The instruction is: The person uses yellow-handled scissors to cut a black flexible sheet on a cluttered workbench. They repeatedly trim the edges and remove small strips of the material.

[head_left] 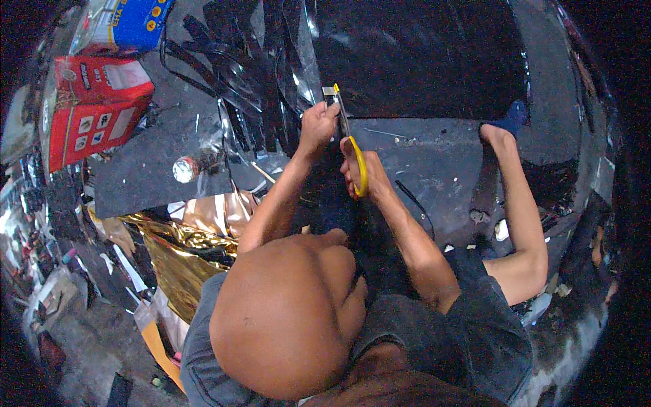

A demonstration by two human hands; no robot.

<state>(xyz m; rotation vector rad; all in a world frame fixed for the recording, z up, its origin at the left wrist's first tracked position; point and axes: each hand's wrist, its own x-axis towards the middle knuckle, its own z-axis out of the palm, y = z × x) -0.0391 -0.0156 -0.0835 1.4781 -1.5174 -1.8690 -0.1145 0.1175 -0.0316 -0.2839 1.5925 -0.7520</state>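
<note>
- The person sits on a dark grey floor (434,169) in a cluttered, dim work area, knees drawn up close under the camera.
- A large black sheet (420,61) lies flat on the floor ahead, its near edge running just above both hands.
- The yellow-handled scissors (349,146) point away from the person, blades reaching up to that near edge; the tip touches a small piece held at the sheet's border.
- The right hand (363,176) is closed through the scissor handles, fingers curled around the yellow loop.
- The left hand (317,125) is pinched shut on the small bit of dark material right beside the blade tip, holding it taut.
- Judging by this, a cut into the sheet's edge is under way; the next snip seems to call for keeping the material tight and the blades lined up with the strip being parted.
- Long black strips (264,81) lie fanned out to the left of the sheet, close to the left hand.
- Further left sit crumpled gold foil (180,251), a red cardboard box (95,112) and a blue package (132,24).
- A bare foot (498,136) rests on the floor well to the right of the scissors.
</note>
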